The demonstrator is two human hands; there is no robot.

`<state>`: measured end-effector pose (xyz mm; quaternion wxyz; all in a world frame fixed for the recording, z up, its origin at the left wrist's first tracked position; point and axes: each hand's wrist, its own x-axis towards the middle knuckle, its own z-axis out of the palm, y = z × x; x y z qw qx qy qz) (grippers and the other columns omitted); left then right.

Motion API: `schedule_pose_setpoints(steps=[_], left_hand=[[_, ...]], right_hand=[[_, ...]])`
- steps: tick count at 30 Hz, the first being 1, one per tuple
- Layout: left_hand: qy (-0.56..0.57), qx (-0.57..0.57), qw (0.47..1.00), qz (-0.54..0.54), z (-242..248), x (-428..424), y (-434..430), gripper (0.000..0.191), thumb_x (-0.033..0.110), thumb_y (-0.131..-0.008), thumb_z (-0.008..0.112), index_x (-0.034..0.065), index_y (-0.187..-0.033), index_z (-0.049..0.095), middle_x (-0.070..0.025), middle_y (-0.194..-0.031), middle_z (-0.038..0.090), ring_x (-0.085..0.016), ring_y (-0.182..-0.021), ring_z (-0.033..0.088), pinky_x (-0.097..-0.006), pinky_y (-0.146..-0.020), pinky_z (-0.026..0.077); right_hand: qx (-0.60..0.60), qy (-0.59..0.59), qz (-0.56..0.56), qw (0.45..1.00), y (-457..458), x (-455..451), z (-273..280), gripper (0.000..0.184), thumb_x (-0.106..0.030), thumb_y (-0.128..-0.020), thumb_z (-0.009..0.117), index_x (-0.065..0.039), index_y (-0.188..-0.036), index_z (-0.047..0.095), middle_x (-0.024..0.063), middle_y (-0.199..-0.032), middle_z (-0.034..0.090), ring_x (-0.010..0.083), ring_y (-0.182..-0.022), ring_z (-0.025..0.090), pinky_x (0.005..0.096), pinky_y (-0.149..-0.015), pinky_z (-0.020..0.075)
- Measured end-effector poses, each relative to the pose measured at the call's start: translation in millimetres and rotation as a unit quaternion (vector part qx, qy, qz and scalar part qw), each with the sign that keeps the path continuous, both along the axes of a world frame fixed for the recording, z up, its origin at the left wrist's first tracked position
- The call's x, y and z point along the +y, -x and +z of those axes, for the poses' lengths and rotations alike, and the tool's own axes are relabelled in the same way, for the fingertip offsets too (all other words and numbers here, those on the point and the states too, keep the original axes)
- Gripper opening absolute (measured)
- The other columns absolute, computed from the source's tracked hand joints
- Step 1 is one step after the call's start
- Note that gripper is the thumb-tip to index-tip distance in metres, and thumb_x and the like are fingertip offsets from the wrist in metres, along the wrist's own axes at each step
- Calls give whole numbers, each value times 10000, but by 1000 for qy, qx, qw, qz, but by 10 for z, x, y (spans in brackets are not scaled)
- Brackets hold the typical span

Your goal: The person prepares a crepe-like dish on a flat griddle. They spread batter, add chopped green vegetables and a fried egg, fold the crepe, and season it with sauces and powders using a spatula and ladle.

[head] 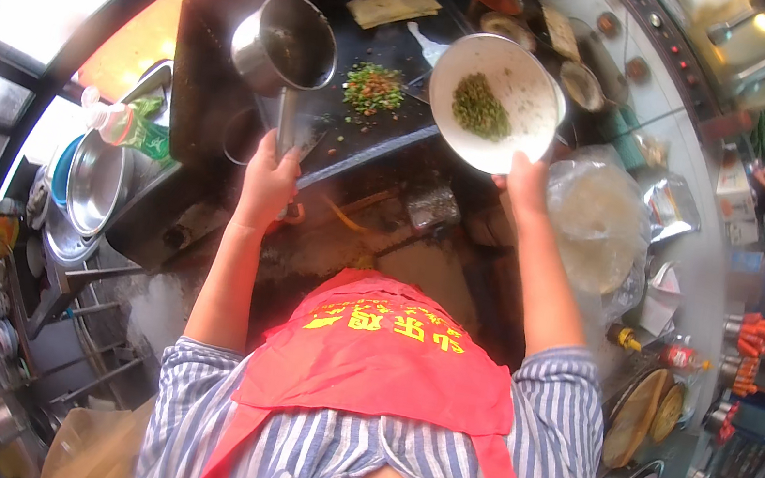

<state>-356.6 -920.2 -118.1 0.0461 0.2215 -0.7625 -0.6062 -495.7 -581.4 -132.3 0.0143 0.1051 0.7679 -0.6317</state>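
Note:
My left hand [270, 175] grips the handle of a steel saucepan [251, 48], which is tilted over the left side of a dark flat griddle [381, 41]. The pan's inside looks dark and its contents are hard to make out. Something orange shows below that hand; I cannot tell whether the hand holds it. My right hand [526, 182] holds a white bowl [530, 124] by its near rim, above the griddle's right edge. Chopped greens [480, 106] lie in the bowl. Between the two vessels a heap of chopped green and orange vegetables [373, 89] rests on the griddle.
A flat pale slab [393, 7] lies at the griddle's back, near a white spatula-like tool [426, 43]. At the left stand a green bottle [141, 132] and a steel basin [97, 180]. Plastic-wrapped pale rounds [597, 225] and a red-labelled bottle [681, 356] are on the right.

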Motion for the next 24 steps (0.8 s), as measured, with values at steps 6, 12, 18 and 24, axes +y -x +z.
schedule_pose_setpoints(steps=[6,12,18,24], left_hand=[[51,-13,999,2,-356,-199,108,311,175,-944,557,62,-1227,492,-1,-693,519,-80,-497,461,-250,-435,401],[80,42,996,13,-591,-223,184,166,171,-941,546,56,-1057,519,-6,-685,515,-90,-524,483,-259,-463,423],[-42,-33,998,21,-369,-154,168,162,176,-943,541,58,-1052,516,-18,-706,527,-98,-509,499,-271,-466,432],[-84,-31,995,38,-223,-20,277,265,181,-943,534,82,-1187,499,0,-671,499,-96,-462,456,-260,-379,377]], right_hand=[[43,-239,90,966,532,-856,-161,750,-187,-866,429,-150,-1517,58,317,-1002,633,438,-814,650,511,-718,510],[208,-402,138,881,722,-1205,-251,719,-202,-919,467,-187,-1524,80,288,-1127,604,457,-905,621,507,-748,509],[285,-455,163,828,813,-1267,-339,836,-96,-863,577,-225,-1531,92,212,-1104,581,440,-826,616,481,-654,520],[385,-495,168,761,888,-1224,-129,847,-76,-861,566,-224,-1537,79,186,-903,538,381,-715,618,470,-599,530]])
